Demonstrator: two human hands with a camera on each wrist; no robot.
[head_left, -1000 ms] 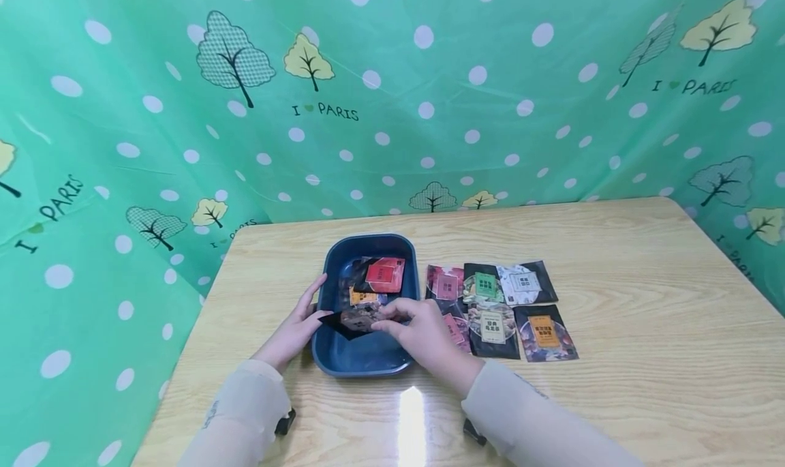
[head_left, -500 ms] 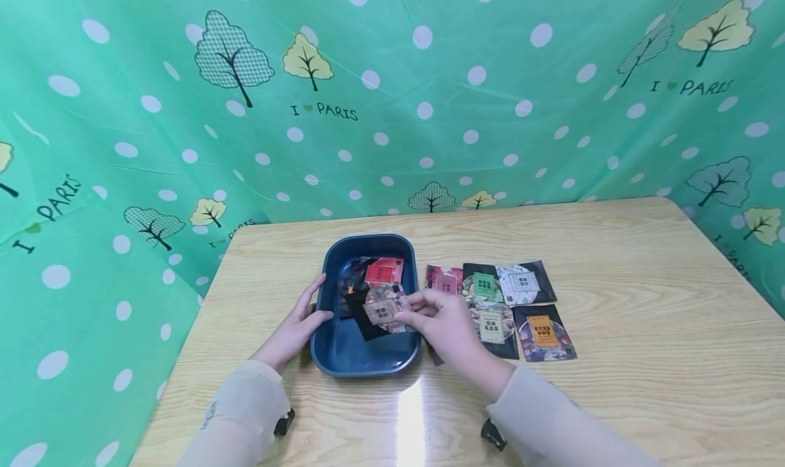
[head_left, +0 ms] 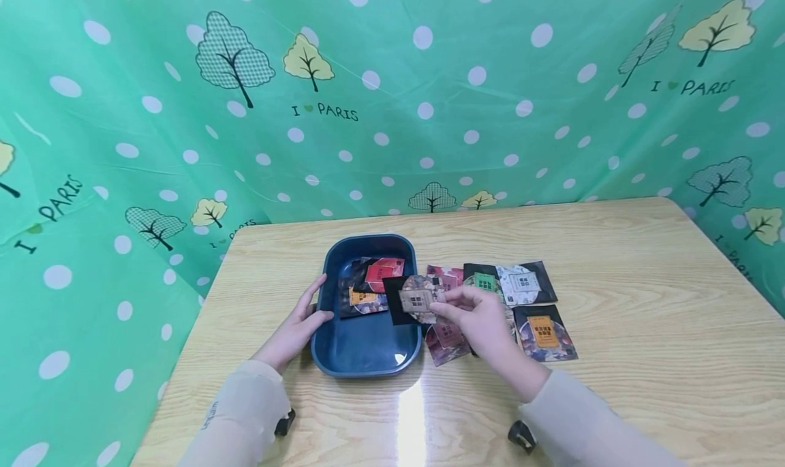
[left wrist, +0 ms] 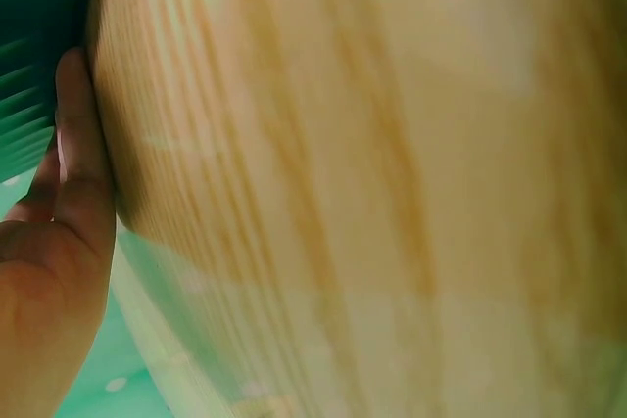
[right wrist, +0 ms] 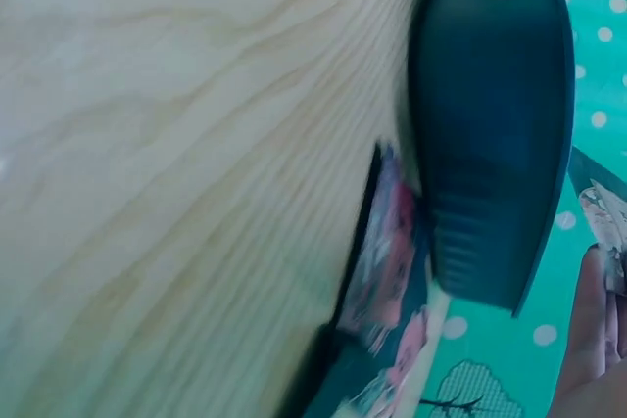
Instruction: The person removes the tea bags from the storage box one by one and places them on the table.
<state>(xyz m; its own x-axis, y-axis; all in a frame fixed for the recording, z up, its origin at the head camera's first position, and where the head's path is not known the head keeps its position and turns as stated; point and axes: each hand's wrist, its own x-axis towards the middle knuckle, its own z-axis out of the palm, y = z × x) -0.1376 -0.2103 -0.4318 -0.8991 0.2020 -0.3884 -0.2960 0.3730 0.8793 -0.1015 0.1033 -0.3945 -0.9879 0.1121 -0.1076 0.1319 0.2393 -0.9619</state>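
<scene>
In the head view a dark blue plastic bin (head_left: 364,351) stands on the table. My left hand (head_left: 300,327) holds its left wall, thumb over the rim and fingers along the outside; the left wrist view shows those fingers (left wrist: 73,144) straight. My right hand (head_left: 478,324) pinches a tea sachet (head_left: 417,300) with a greyish-brown label by its right end, raised over the bin's right rim. Inside the bin lie a red-labelled sachet (head_left: 381,273) and an orange-labelled sachet (head_left: 368,300), partly overlapping. The right wrist view catches the held sachet (right wrist: 602,212) at its right edge.
Right of the bin, tea sachets lie in two rows: a pink-labelled one (head_left: 448,341), a green-labelled one (head_left: 484,279), a white one (head_left: 521,283) and an orange-labelled one (head_left: 544,334). My right hand covers part of them. A polka-dot green curtain (head_left: 392,146) hangs behind the table.
My right hand has lifted the brown-labelled sachet up and rightward, from inside the bin to over its right rim. The orange-labelled sachet beneath shows more fully. My left hand stays put.
</scene>
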